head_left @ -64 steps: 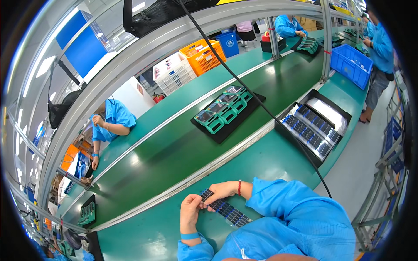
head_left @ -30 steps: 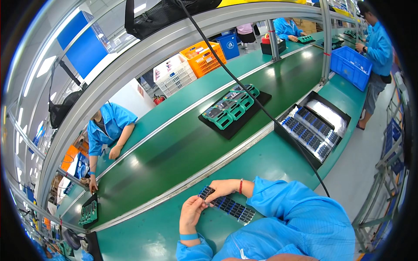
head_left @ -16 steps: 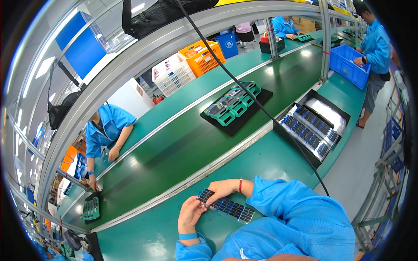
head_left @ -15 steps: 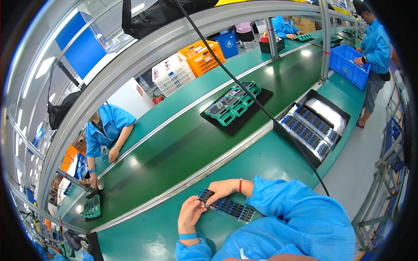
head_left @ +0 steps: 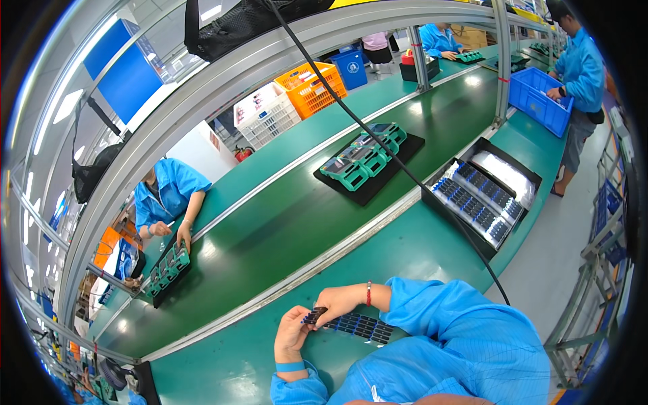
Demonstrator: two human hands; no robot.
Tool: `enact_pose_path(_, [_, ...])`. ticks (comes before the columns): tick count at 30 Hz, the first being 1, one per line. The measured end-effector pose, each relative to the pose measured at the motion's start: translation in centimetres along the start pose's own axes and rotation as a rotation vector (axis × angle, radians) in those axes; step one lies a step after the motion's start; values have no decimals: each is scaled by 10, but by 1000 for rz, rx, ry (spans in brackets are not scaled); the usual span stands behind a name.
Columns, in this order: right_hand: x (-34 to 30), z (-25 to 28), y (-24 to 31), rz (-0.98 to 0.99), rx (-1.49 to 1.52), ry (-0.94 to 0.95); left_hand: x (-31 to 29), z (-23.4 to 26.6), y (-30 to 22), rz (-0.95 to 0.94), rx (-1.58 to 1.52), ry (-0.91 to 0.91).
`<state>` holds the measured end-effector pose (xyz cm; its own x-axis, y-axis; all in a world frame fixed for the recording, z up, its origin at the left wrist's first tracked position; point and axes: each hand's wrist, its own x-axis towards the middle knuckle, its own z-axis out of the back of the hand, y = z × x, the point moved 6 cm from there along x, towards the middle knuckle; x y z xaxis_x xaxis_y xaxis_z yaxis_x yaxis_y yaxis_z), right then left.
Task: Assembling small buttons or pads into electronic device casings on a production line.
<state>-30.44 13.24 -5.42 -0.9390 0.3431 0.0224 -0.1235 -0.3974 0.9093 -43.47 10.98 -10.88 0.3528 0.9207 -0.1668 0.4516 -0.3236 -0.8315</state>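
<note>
A clear sheet carrying rows of small black rectangular pieces with blue edges [head_left: 364, 328] lies low over the near worktop, close to my body. The fingers of my left hand [head_left: 291, 332] are closed at its left end. From above, my right hand [head_left: 337, 302] pinches the same end, thumb and fingers pressed on the black pieces. That end bends upward between my hands, while the rest of the sheet stretches right toward my blue sleeve. My fingers partly cover the gripped end.
Beyond a metal rail runs a green conveyor [head_left: 270, 246] with green frames [head_left: 364, 158] on a black mat. A black box [head_left: 482, 196] of similar sheets stands to the right, crossed by a black cable [head_left: 364, 125]. A co-worker [head_left: 169, 192] across the belt handles green frames. A blue crate [head_left: 542, 101] sits farther right.
My right hand has shifted slightly left, and the sheet's left end is now bent up more. The co-worker across the belt has both hands at the green frames, whose mat has moved right.
</note>
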Motion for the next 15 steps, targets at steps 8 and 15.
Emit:
enact_pose_path(8, [6, 8, -3, -69, -271, -143, -2, -1, -14, -163, 131, -151])
enact_pose_path(15, [3, 22, -22, -108, 148, -343, -4, -13, -18, -243, -3, -92])
